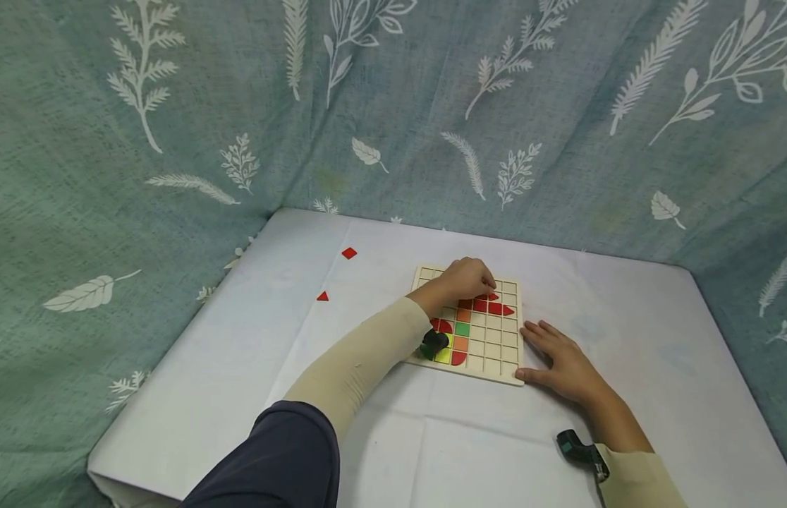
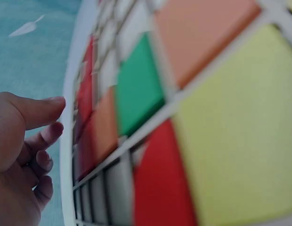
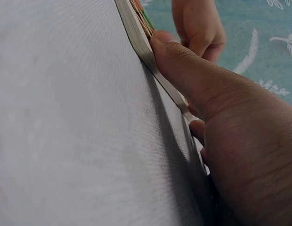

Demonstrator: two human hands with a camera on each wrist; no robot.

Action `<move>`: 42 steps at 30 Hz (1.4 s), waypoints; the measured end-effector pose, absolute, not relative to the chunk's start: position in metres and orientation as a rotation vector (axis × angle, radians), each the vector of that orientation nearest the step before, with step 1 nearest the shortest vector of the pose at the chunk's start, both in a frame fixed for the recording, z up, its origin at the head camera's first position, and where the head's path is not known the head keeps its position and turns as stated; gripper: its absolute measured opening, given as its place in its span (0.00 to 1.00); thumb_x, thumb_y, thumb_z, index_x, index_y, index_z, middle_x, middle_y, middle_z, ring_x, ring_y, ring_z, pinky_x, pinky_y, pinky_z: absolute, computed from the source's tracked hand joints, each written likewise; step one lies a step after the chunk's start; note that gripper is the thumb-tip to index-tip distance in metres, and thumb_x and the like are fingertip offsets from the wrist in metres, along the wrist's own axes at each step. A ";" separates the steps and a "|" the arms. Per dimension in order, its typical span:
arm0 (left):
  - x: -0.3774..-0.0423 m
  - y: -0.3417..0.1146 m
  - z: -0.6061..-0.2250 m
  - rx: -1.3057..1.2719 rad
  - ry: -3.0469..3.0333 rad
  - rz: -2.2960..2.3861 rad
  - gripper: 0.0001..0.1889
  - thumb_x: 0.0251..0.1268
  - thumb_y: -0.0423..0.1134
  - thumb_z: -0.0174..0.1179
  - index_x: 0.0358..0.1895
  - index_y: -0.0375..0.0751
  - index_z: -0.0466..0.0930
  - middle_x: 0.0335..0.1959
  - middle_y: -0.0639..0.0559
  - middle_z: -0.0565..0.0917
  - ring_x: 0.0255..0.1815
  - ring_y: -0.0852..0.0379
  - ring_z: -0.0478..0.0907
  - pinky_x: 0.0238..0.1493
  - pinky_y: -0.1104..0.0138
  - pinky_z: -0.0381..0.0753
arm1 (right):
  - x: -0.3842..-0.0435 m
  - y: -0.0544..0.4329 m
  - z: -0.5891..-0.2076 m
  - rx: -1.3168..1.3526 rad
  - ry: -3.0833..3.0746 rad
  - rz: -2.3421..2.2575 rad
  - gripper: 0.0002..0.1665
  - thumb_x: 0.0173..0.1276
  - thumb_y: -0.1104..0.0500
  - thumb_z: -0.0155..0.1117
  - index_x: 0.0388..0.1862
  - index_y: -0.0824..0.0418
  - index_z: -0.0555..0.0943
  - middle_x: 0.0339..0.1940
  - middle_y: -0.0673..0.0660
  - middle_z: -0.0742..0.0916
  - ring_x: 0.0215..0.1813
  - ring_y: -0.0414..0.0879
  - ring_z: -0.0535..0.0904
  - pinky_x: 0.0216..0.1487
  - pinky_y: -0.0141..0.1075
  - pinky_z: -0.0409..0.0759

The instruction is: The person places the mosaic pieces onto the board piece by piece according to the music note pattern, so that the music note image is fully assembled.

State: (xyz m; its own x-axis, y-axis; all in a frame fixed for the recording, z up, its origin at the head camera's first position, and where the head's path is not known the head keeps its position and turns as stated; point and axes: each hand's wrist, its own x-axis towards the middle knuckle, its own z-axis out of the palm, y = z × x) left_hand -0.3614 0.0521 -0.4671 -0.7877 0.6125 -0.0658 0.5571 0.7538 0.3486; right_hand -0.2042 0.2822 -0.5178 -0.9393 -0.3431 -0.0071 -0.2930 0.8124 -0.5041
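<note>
A light wooden grid board lies on the white table, partly filled with coloured flat pieces. My left hand is over its upper part, fingertips bent down close to a red triangle piece. In the left wrist view the thumb and bent fingers show a small gap with nothing in it. Below this hand runs a row of red pieces. A green square and an orange square sit lower down. My right hand rests spread at the board's right edge, its thumb touching the near corner.
Two loose red pieces lie left of the board: a diamond and a triangle. Leaf-patterned green cloth hangs behind the white-covered table. Each wrist wears a small black camera.
</note>
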 end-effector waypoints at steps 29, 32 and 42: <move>-0.353 -0.178 -0.447 0.576 3.035 0.420 0.10 0.68 0.39 0.61 0.47 0.44 0.88 0.43 0.52 0.85 0.47 0.51 0.79 0.54 0.52 0.71 | -0.198 0.279 -0.515 -0.601 2.888 -0.789 0.55 0.48 0.29 0.71 0.69 0.58 0.72 0.75 0.60 0.65 0.76 0.61 0.49 0.66 0.64 0.51; -0.343 -0.200 -0.448 0.502 3.042 0.446 0.11 0.68 0.40 0.61 0.47 0.42 0.88 0.42 0.50 0.85 0.46 0.50 0.79 0.54 0.54 0.73 | -0.199 0.277 -0.516 -0.612 2.887 -0.797 0.54 0.48 0.29 0.71 0.69 0.57 0.72 0.75 0.59 0.65 0.76 0.61 0.49 0.66 0.64 0.51; -0.319 -0.242 -0.457 0.398 3.010 0.523 0.11 0.66 0.40 0.62 0.47 0.41 0.87 0.37 0.51 0.83 0.38 0.53 0.76 0.44 0.58 0.75 | -0.198 0.278 -0.515 -0.588 2.894 -0.794 0.55 0.49 0.28 0.70 0.70 0.57 0.71 0.75 0.59 0.64 0.77 0.60 0.48 0.66 0.65 0.50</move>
State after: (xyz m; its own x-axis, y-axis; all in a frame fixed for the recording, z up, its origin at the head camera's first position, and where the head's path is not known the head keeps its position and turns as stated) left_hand -0.3193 -0.2415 -0.4572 -0.9649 0.2623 -0.0157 0.2417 0.9091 0.3393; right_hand -0.1980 0.2778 -0.5154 -0.9227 -0.3849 0.0206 -0.3416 0.7918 -0.5064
